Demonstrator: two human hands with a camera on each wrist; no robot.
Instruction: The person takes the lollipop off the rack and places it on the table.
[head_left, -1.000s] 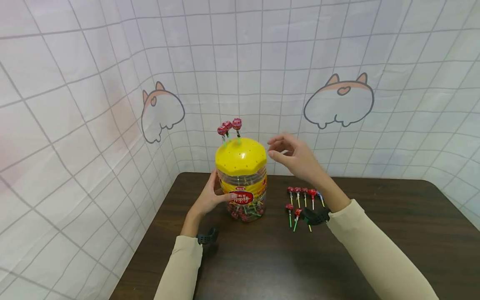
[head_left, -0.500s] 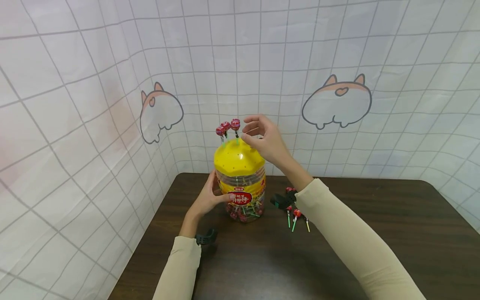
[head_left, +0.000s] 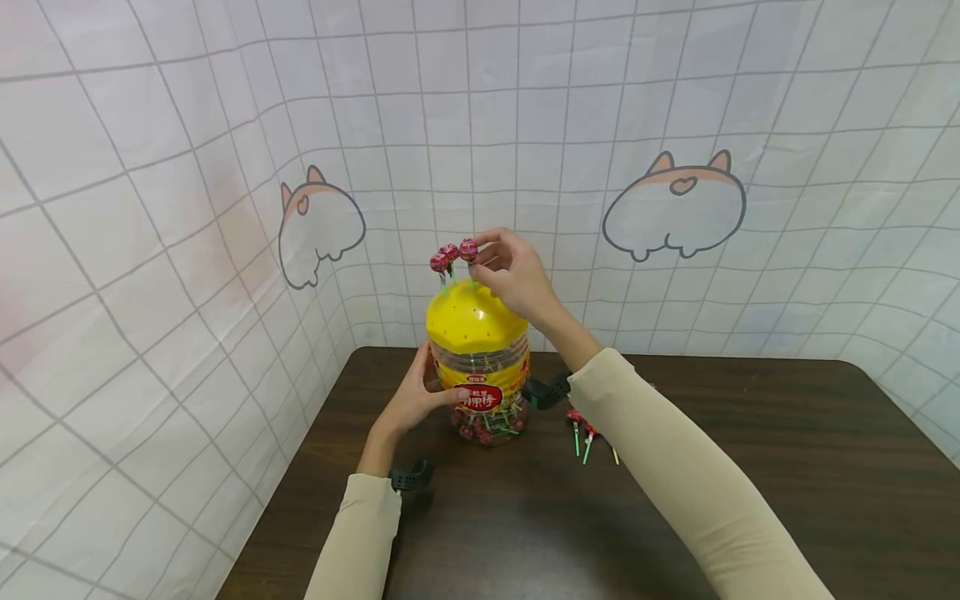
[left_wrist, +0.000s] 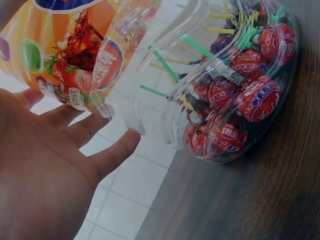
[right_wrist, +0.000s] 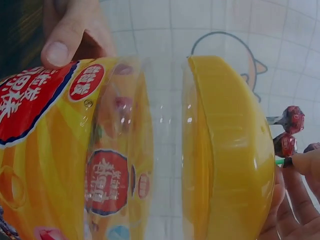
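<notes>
A clear candy jar [head_left: 491, 362] with a yellow and red label stands upright on the table. Its domed yellow lid [head_left: 468, 329] is dotted with small holes. My left hand [head_left: 411, 404] grips the jar from the left, thumb across the label and fingers round the back. Three red-wrapped lollipops stick up from the lid. My right hand [head_left: 517, 275] pinches the rightmost lollipop [head_left: 468, 249] just under its candy head, its green stick [right_wrist: 283, 162] running to the lid. The other lollipops [head_left: 438, 263] stand just left of it. Inside the jar, several wrapped lollipops [left_wrist: 260, 97] lie at the bottom.
On the dark wooden table [head_left: 495, 533], several loose lollipops [head_left: 587, 442] lie right of the jar, partly hidden under my right forearm. A white gridded cloth [head_left: 540, 100] with cartoon animal drawings hangs behind and at the left.
My right hand has moved left from beside the lid, over it, and taken hold of the rightmost lollipop. My left hand and the jar stay in place.
</notes>
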